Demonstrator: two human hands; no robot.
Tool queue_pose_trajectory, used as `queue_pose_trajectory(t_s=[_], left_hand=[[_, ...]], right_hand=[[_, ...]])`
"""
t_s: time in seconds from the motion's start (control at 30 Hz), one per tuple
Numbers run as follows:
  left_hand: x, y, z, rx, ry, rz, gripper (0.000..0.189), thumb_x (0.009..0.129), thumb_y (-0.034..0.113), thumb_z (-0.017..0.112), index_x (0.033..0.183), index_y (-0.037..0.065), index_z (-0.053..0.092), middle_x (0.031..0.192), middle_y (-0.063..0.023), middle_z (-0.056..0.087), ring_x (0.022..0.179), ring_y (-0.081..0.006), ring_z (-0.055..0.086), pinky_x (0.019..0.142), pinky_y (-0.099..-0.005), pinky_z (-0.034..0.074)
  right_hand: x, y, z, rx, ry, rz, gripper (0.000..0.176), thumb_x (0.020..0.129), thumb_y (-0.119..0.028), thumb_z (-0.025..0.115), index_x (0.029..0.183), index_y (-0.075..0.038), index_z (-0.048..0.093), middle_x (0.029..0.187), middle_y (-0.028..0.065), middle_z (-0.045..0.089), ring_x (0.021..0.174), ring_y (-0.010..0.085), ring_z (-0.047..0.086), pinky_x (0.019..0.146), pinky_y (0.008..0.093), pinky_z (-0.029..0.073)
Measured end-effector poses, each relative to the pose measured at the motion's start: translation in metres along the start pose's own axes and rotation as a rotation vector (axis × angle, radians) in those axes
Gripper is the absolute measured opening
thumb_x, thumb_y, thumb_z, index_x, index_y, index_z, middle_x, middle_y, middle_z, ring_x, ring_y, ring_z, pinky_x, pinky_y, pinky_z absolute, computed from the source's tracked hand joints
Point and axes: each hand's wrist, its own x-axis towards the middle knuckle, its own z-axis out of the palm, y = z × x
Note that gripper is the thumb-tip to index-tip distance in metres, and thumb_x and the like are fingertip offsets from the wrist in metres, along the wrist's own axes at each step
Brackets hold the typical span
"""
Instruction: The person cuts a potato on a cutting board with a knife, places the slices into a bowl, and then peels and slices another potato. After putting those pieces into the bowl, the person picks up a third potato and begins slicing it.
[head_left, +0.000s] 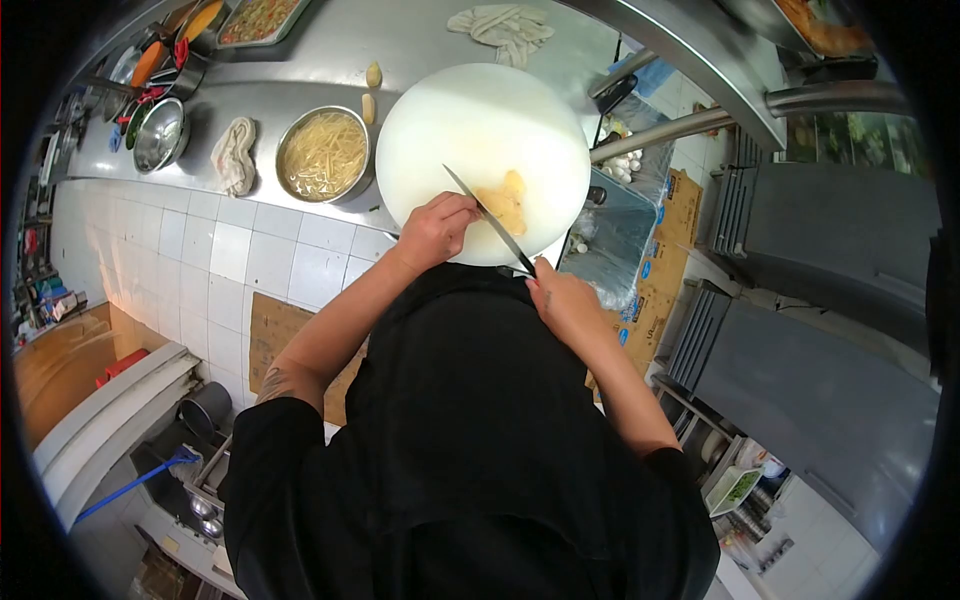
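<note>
A round white cutting board [470, 110] lies on the steel counter. Thin yellowish slices [505, 205] are spread near its lower right part. My right hand [565, 303] is closed round the dark handle of a knife [492, 219], whose blade points up and left across the board. Close to the blade, my left hand [438, 228] has its fingers drawn together at the board's lower edge; what they hold, if anything, is hidden. Left of the board stands a metal bowl [283, 165] of pale shreds in liquid. Two small yellowish pieces [374, 75] [368, 108] lie above that bowl.
White cloths [235, 157] [503, 28] lie on the counter [300, 75]. An empty-looking metal bowl [161, 136] and a tray of chopped food [257, 22] are at the left. Metal rails [660, 135] and a plastic-lined bin [612, 235] stand to the right of the board.
</note>
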Motion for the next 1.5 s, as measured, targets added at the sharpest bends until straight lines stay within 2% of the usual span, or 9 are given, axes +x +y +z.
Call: queue_pose_trajectory(t_s=[0.13,0.33,0.53,0.77,0.83,1.2,1.5], left_hand=[[-0.001,-0.001,0.0,0.005,-0.007,-0.01,0.024,0.073,-0.01,0.071,0.092,0.004,0.074,0.105,-0.0049,0.074,0.094,-0.0255,0.073,0.077,-0.037,0.063],[-0.001,0.001,-0.001,0.002,0.017,0.001,0.022,0.073,-0.01,0.072,0.092,0.003,0.074,0.106,-0.0057,0.074,0.093,-0.0258,0.072,0.076,-0.0372,0.062],[0.0,0.0,0.0,0.006,0.007,0.006,0.02,0.074,-0.009,0.073,0.09,0.003,0.073,0.106,-0.0062,0.074,0.093,-0.0262,0.073,0.076,-0.037,0.062],[-0.002,-0.002,0.001,-0.008,0.0,-0.015,0.023,0.074,-0.01,0.072,0.091,0.005,0.075,0.105,-0.0048,0.075,0.093,-0.0263,0.073,0.076,-0.0378,0.062],[-0.003,-0.001,0.001,-0.013,-0.002,-0.029,0.026,0.074,-0.012,0.072,0.093,0.005,0.077,0.104,-0.0043,0.075,0.093,-0.0265,0.074,0.076,-0.0381,0.062],[-0.003,0.002,-0.003,-0.106,0.042,-0.12,0.022,0.077,-0.012,0.073,0.09,0.005,0.077,0.105,-0.0064,0.078,0.089,-0.0279,0.076,0.076,-0.0382,0.063],[-0.003,0.004,-0.003,-0.027,0.029,-0.049,0.023,0.076,-0.012,0.072,0.093,0.004,0.076,0.105,-0.0061,0.076,0.091,-0.029,0.074,0.074,-0.0386,0.062]], right_hand=[[0.033,0.003,0.021,0.047,0.068,-0.036,0.022,0.107,-0.022,0.063,0.111,-0.003,0.053,0.08,0.0269,0.072,0.08,0.0508,0.071,0.073,0.0614,0.055],[0.001,-0.002,-0.007,0.016,0.021,0.002,0.024,0.107,-0.023,0.064,0.109,-0.002,0.053,0.078,0.027,0.071,0.079,0.0515,0.071,0.072,0.0621,0.053],[-0.014,0.007,-0.003,0.048,0.024,-0.021,0.024,0.107,-0.023,0.064,0.109,-0.001,0.053,0.077,0.0275,0.07,0.078,0.0529,0.069,0.071,0.0627,0.053],[0.002,0.002,0.011,0.043,0.002,0.017,0.023,0.108,-0.023,0.062,0.11,-0.002,0.053,0.08,0.0283,0.071,0.08,0.052,0.071,0.073,0.0628,0.053],[0.015,0.005,0.029,0.076,0.061,-0.018,0.021,0.108,-0.021,0.061,0.111,-0.002,0.053,0.08,0.0285,0.072,0.08,0.0518,0.071,0.074,0.0628,0.054],[0.021,0.002,0.025,0.082,0.026,0.021,0.02,0.107,-0.021,0.061,0.11,-0.002,0.052,0.079,0.0284,0.071,0.08,0.0522,0.071,0.073,0.0633,0.054],[0.018,0.001,0.027,0.095,0.041,-0.007,0.021,0.108,-0.021,0.06,0.111,-0.002,0.052,0.081,0.0283,0.071,0.082,0.0527,0.07,0.074,0.0637,0.053]])
